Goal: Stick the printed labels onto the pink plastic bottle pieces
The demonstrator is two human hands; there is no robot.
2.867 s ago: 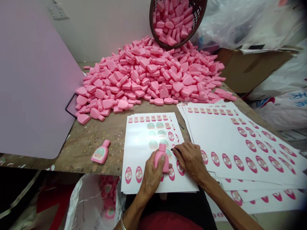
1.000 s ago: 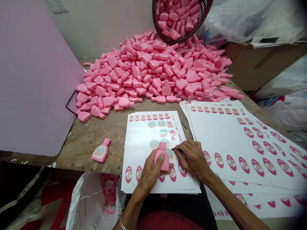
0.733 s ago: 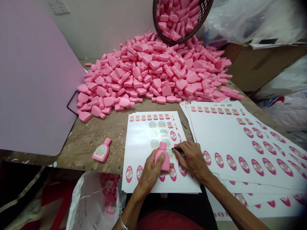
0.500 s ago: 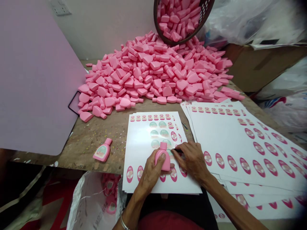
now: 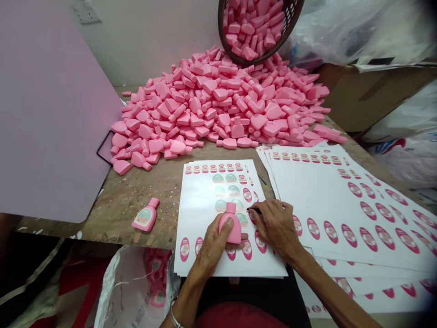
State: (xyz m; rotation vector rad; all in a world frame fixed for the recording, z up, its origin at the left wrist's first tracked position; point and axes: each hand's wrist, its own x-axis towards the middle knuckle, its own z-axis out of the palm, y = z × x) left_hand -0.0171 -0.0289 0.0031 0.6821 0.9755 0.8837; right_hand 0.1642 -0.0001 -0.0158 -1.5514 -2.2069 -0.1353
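My left hand [image 5: 216,243] holds a small pink bottle [image 5: 232,229] upright over a sticker sheet [image 5: 201,209], thumb across its front. The bottle's facing side is bare pink. In my right hand [image 5: 276,228] is a thin dark pointed tool [image 5: 254,210], pinched between thumb and fingers; its exact kind does not show. The tool's tip is just above the sheet, near the pale green labels [image 5: 233,190] and to the right of the bottle. Left of the sheet, a pink bottle with a green label [image 5: 146,215] lies on the table.
A large heap of pink bottles [image 5: 205,100] covers the back of the table, below a tipped brown basket [image 5: 292,27]. More sticker sheets [image 5: 314,196] are spread at the right. A white sack [image 5: 118,282] with labelled bottles hangs below the front edge. A pink panel [image 5: 54,118] stands at left.
My right hand has moved slightly up and right with the dark tool, away from the bottle, uncovering a green label. The left hand with the bottle has barely shifted.
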